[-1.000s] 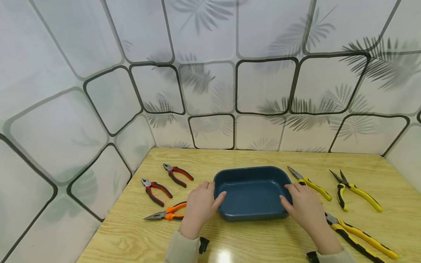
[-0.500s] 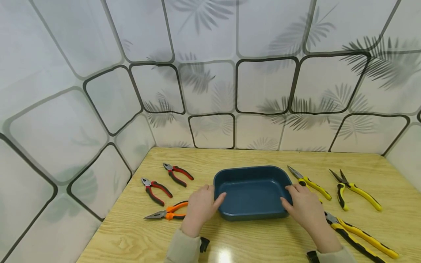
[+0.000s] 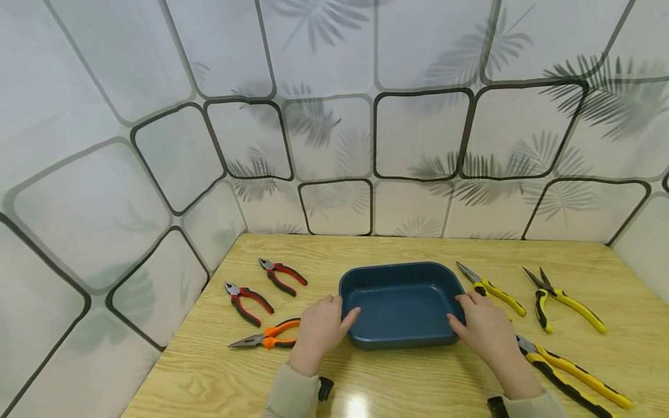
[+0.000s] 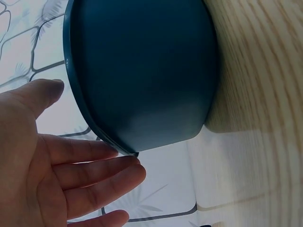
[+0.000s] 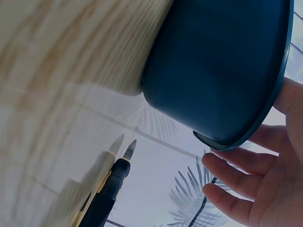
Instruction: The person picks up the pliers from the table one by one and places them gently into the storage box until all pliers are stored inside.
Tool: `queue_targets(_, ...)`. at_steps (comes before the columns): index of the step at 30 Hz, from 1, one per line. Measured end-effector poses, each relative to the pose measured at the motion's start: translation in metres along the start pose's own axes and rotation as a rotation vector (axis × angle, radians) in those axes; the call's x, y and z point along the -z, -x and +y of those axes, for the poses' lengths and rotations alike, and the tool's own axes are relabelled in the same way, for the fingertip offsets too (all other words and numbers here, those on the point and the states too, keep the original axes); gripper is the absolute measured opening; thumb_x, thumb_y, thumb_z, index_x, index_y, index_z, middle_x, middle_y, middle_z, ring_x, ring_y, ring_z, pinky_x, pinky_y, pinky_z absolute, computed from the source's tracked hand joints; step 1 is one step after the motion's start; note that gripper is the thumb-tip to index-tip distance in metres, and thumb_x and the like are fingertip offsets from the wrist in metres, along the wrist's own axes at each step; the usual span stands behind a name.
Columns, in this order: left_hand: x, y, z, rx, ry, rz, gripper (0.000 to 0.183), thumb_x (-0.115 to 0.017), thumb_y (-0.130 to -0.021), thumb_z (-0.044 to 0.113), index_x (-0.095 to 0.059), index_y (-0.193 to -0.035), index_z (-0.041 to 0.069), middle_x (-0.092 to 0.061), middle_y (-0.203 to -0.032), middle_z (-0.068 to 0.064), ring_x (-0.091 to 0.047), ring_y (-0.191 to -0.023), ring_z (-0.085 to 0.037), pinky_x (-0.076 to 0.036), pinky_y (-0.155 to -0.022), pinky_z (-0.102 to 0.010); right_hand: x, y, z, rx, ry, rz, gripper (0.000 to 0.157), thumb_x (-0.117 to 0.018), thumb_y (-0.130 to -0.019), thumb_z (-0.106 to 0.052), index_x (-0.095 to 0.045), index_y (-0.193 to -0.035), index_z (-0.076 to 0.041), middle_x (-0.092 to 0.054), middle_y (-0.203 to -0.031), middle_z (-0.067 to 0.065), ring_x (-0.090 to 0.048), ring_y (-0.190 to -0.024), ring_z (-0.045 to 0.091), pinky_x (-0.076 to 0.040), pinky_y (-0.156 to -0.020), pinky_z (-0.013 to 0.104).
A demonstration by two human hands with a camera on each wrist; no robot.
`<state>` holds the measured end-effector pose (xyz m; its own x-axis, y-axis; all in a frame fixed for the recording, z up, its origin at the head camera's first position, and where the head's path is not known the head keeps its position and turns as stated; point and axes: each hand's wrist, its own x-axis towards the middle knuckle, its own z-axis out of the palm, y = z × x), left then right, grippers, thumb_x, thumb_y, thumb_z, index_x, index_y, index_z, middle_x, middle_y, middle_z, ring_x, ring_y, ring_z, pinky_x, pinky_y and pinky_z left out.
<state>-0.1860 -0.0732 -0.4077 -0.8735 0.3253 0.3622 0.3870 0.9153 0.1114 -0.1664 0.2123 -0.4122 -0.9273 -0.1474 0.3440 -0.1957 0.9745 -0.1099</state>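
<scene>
A dark blue rectangular tray [image 3: 402,342] stands on the wooden table between the two hands, with nothing inside it. My left hand [image 3: 320,331] is at its left end, thumb extended over the rim. In the left wrist view, the loosely straight fingers [image 4: 106,187] meet the rim at its far corner, and the thumb stays apart from the wall. At the opposite end is my right hand [image 3: 486,331], its thumb reaching over the rim. The right wrist view shows relaxed fingers [image 5: 232,175] right at the rim corner, with the thumb tip hidden behind the rim.
Left of the tray lie two red-and-black pliers [image 3: 250,303] and orange long-nose pliers [image 3: 266,338], partly behind the left hand. Yellow-and-black pliers [image 3: 543,296] lie on the right, with a larger yellow-handled pair [image 3: 569,377] close to the right wrist. A patterned wall [image 3: 413,215] borders the table's back.
My left fingers have drawn slightly back along the tray's end, and my right hand has shifted a touch to the right. The tray and pliers have kept their places.
</scene>
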Motion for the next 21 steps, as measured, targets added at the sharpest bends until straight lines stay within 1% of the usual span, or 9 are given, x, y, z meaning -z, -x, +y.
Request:
queue_targets(6, -0.0009, -0.0007, 0.0004, 0.008, 0.008, -0.026, 0.041, -0.052, -0.085, 0.046, -0.057, -0.072, 0.008, -0.046, -0.060, -0.002, -0.037, -0.041, -0.010, -0.026, -0.033, -0.021, 0.0009, 0.0000, -0.0002, -0.019, -0.020, -0.025, 0.043, -0.072, -0.071, -0.026, -0.060, -0.098, 0.005, -0.056, -0.093, 0.019, -0.055, -0.083, 0.034, -0.047, -0.059, 0.043)
queue_targets(15, 0.0017, -0.0022, 0.0012, 0.016, 0.040, -0.089, 0.038, -0.055, -0.084, 0.041, -0.060, -0.077, 0.005, -0.051, -0.065, -0.005, -0.044, -0.045, -0.013, -0.031, -0.036, -0.022, 0.0010, 0.0006, -0.0006, -0.035, -0.065, -0.059, 0.043, -0.072, -0.072, -0.023, -0.058, -0.101, 0.006, -0.055, -0.096, 0.022, -0.054, -0.084, 0.035, -0.047, -0.064, 0.044)
queue_targets(18, 0.0015, -0.0021, 0.0014, 0.015, 0.066, -0.107, 0.041, -0.056, -0.084, 0.040, -0.063, -0.088, -0.001, -0.058, -0.076, -0.010, -0.053, -0.054, -0.017, -0.040, -0.041, -0.024, 0.0031, 0.0006, -0.0013, -0.039, -0.080, -0.075, 0.043, -0.072, -0.072, -0.022, -0.058, -0.102, 0.006, -0.055, -0.097, 0.022, -0.054, -0.085, 0.036, -0.047, -0.066, 0.045)
queue_targets(21, -0.0002, -0.0022, 0.0013, 0.012, 0.090, -0.119, 0.046, -0.056, -0.085, 0.038, -0.061, -0.101, -0.005, -0.061, -0.090, -0.016, -0.059, -0.068, -0.022, -0.047, -0.050, -0.028, 0.0050, 0.0002, -0.0021, -0.040, -0.093, -0.082, 0.043, -0.072, -0.072, -0.022, -0.058, -0.103, 0.006, -0.055, -0.097, 0.022, -0.054, -0.085, 0.036, -0.047, -0.066, 0.045)
